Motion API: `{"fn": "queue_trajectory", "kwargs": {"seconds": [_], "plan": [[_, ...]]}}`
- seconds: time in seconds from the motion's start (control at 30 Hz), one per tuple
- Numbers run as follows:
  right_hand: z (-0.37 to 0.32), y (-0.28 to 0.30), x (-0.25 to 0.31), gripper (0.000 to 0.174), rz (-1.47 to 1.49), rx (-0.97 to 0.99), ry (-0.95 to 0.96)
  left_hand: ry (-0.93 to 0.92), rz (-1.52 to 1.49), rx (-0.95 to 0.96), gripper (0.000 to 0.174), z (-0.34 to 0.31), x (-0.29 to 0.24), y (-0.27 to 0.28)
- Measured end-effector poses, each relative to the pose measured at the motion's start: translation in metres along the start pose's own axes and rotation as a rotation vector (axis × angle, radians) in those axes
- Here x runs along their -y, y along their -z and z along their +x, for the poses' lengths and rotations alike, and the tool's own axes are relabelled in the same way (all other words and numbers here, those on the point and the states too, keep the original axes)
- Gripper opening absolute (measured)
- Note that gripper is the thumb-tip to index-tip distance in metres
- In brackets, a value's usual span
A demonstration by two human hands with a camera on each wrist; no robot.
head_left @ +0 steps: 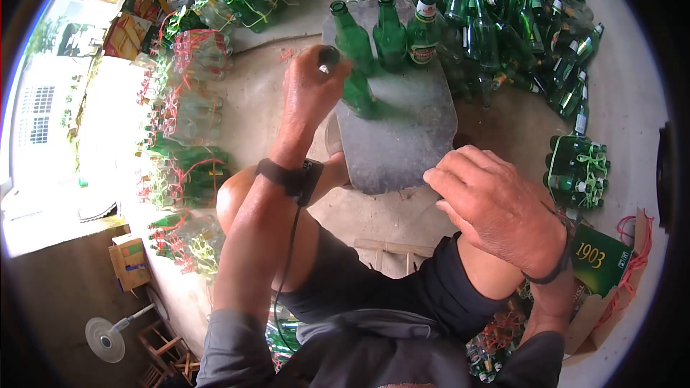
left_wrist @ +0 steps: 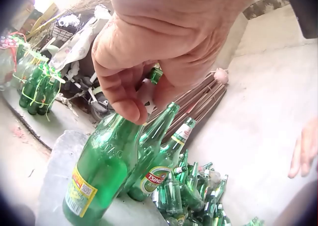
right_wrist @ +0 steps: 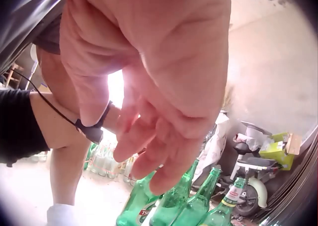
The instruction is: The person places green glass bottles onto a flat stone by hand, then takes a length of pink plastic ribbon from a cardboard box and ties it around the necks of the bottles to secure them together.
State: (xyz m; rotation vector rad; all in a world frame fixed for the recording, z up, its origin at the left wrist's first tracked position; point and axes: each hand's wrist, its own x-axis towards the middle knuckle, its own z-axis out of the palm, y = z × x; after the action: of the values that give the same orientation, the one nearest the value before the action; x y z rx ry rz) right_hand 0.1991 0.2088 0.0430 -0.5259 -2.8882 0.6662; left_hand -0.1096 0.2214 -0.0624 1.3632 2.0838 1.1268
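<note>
My left hand grips a green glass bottle by its neck, over the near left part of a grey slab. In the left wrist view this bottle bears a yellow label low on its side, and my fingers cover its neck. Three more green bottles stand on the slab's far end; the rightmost bottle carries a Tsingtao-style label. My right hand is held above my knee, right of the slab's near end, fingers loosely bent and holding nothing.
A big heap of green bottles lies beyond the slab to the right. Tied bundles of bottles line the floor at left, and another tied bundle sits at right. A green carton is near my right arm.
</note>
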Motion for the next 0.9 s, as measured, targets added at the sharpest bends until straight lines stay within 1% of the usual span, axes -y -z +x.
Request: {"fn": "queue_trajectory", "kwargs": {"seconds": [0.03,0.47,0.57,0.7,0.77,0.9], "plan": [[-0.001,-0.004,0.000,0.021,-0.024,-0.046,0.020,0.013,-0.017,0.001,0.028,0.001,-0.001,0.001],[-0.001,-0.009,0.001,0.020,-0.030,0.036,-0.024,0.061,-0.027,-0.071,0.030,0.001,-0.006,-0.002],[-0.002,-0.014,0.002,0.019,-0.029,0.026,-0.036,0.007,0.004,-0.106,0.030,0.005,0.005,-0.007],[-0.002,-0.016,0.001,0.019,-0.040,0.037,-0.042,0.031,0.041,-0.087,0.032,0.005,-0.004,-0.004],[-0.002,-0.017,0.001,0.019,-0.038,0.039,-0.045,-0.014,0.039,-0.116,0.022,0.004,-0.005,-0.005],[-0.003,-0.019,0.002,0.020,-0.061,0.042,-0.069,-0.051,0.065,-0.146,0.023,0.006,0.002,-0.008]]}}
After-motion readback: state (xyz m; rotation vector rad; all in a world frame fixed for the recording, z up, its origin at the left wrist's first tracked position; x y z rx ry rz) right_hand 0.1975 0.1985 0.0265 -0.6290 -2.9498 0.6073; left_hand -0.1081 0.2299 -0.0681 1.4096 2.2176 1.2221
